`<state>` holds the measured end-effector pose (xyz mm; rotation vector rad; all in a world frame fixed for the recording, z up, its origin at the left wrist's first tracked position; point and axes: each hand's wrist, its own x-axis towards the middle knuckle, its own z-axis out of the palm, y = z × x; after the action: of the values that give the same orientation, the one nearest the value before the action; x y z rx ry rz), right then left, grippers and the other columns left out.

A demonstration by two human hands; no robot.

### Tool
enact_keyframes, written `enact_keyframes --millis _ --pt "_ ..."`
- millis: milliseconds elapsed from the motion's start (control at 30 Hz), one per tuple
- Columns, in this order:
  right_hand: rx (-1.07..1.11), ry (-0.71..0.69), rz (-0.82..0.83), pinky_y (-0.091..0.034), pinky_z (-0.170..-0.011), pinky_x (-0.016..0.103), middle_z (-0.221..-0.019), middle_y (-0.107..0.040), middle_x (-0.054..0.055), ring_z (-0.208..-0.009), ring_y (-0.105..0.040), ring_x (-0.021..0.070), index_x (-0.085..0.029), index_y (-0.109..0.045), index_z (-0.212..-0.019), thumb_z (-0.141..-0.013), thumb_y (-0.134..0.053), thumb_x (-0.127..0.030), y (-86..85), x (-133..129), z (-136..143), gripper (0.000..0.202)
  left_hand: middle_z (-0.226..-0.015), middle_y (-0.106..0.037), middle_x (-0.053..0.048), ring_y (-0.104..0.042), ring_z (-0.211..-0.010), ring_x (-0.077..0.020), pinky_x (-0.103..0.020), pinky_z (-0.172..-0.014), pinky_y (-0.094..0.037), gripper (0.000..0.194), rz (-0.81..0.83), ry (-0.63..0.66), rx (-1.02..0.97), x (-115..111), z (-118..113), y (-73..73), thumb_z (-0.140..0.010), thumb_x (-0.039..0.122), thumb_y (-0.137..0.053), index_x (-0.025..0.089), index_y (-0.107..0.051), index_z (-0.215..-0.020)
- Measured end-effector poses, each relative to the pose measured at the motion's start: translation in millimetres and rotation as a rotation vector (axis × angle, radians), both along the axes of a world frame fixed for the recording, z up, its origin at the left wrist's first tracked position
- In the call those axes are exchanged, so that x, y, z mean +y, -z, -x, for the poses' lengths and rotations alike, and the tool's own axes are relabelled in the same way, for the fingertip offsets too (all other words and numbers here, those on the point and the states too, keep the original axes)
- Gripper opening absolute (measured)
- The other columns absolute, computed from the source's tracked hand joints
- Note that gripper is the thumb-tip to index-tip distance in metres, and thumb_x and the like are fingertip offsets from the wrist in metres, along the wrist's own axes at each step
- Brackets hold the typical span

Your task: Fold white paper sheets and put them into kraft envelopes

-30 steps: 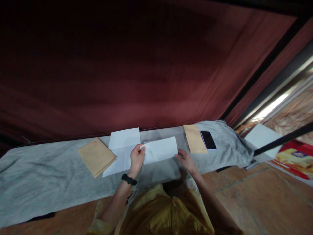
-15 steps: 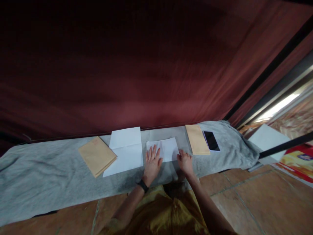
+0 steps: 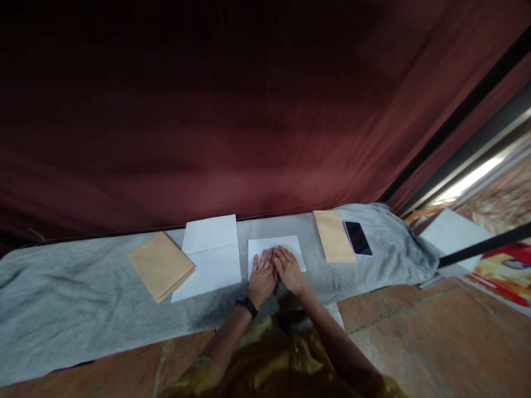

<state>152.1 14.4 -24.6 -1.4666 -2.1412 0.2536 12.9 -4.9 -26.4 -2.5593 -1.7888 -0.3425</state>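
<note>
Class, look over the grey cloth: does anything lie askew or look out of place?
The left brown envelope lies turned at an angle, overlapping the unfolded white sheet. The right envelope and phone lie neatly side by side.

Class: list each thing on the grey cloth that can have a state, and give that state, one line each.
Folded white paper: flat, pressed under both hands.
Left hand: open, palm down.
Right hand: open, palm down.
Larger white sheet: unfolded, creased across.
Left brown envelopes: stacked, lying flat.
Right brown envelope: lying flat.
Phone: screen dark, face up.
</note>
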Motion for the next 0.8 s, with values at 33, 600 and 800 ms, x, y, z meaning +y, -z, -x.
enact_keyframes --millis 33,600,800 --pt "-0.04 -0.007 0.006 -0.034 -0.116 0.045 -0.15 -0.051 0.011 -0.141 -0.042 0.0233 -0.016 -0.05 -0.146 -0.107 -0.028 -0.033 1.1 2.0 4.0 0.048 -0.16 -0.039 -0.007 -0.026 -0.151 -0.0246 -0.052 -0.124 -0.022 0.054 -0.008 0.013 0.001 2.8 0.2 1.9 -0.1 0.024 -0.034 0.019 -0.035 -0.154" --pt "-0.278 0.276 -0.053 -0.024 -0.117 0.05 -0.155 -0.043 0.016 -0.143 -0.039 0.0296 -0.011 -0.038 -0.153 -0.106 -0.031 -0.038 22.2 23.8 -39.8 0.055 -0.16 -0.034 -0.016 -0.025 -0.151 -0.0254 -0.045 -0.124 -0.021 0.06 -0.063 -0.27 -0.022 32.0 15.3 9.8 -0.102 0.037 -0.03 0.005 -0.036 -0.152" --pt "-0.25 0.427 -0.042 -0.024 -0.117 0.056 -0.155 -0.04 0.021 -0.144 -0.038 0.0346 -0.004 -0.04 -0.151 -0.104 -0.03 -0.033 19.3 17.7 -47.2 0.056 -0.16 -0.032 -0.017 -0.025 -0.151 -0.027 -0.046 -0.124 -0.021 0.062 -0.057 -0.291 -0.046 30.4 12.8 6.6 -0.101 0.04 -0.035 0.005 -0.036 -0.152"
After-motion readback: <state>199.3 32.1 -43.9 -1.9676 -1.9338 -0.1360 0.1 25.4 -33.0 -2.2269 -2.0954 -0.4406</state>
